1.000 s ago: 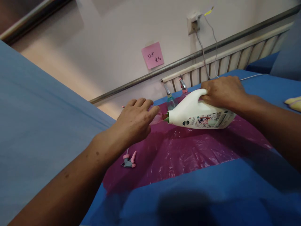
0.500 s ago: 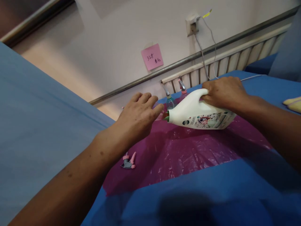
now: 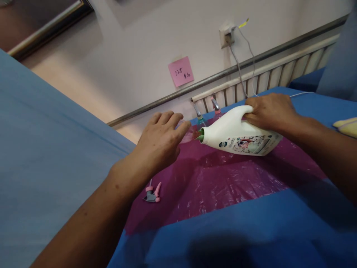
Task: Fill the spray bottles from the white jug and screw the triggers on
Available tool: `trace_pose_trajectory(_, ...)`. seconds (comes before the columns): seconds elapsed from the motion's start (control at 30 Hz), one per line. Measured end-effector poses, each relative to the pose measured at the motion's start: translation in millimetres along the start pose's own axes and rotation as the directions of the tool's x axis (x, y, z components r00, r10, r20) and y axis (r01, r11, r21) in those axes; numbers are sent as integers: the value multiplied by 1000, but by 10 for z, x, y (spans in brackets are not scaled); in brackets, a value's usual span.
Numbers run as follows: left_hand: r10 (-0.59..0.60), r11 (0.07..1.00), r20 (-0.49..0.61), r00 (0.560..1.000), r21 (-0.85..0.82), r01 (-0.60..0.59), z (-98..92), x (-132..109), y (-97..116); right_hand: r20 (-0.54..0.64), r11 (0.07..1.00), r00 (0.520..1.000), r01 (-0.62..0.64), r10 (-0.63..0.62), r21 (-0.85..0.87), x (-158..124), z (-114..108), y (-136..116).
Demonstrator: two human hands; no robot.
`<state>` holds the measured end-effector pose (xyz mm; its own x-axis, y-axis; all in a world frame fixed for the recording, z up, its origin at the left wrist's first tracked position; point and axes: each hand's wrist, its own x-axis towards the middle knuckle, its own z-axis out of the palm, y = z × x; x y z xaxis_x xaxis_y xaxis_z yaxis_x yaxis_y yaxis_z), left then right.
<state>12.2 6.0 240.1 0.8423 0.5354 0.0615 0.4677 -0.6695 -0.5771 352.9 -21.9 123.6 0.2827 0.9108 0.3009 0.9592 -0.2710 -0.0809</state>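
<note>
My right hand (image 3: 269,111) grips the handle of a white detergent jug (image 3: 237,130), tipped nearly flat with its mouth to the left. The green spout in that mouth touches or almost touches the neck of a clear pinkish bottle (image 3: 187,133). My left hand (image 3: 160,141) is curled around this bottle and hides most of it. Below my left hand, a grey and pink spray head (image 3: 152,193) lies on the magenta plastic sheet (image 3: 223,182). Whether liquid is flowing, I cannot make out.
Behind the jug stand a teal spray bottle (image 3: 200,120) and a pink spray bottle (image 3: 216,108). A radiator (image 3: 262,76) and a wall socket (image 3: 226,35) with cords are at the back. Blue cloth (image 3: 217,223) lies under the sheet; a yellow item (image 3: 347,126) is at right.
The jug and my right hand have shifted slightly right. My left hand has moved a little left, and more of the clear bottle shows. The camera view has tilted slightly.
</note>
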Motion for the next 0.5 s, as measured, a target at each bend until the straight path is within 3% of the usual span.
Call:
trace_pose_trajectory(0.17,-156,964,-96,983,-230,131,194,-123,15,-17,999,999,-44,44,18,-36,48,125)
trace_pose_trajectory(0.3,-286,863,-233,929,-485,144,474,-145,159,-35,995,996,-84,86,46,-70,110,243)
trace_pose_trajectory(0.37,-382,761,-261,887,-633,142,619,-131,279,-53,992,993,-98,103,80,-88,145,321)
trace_pose_trajectory(0.5,-617,422,-83,782,-874,241,875,-128,555,-111,940,980,-119,162,319,-177,247,556)
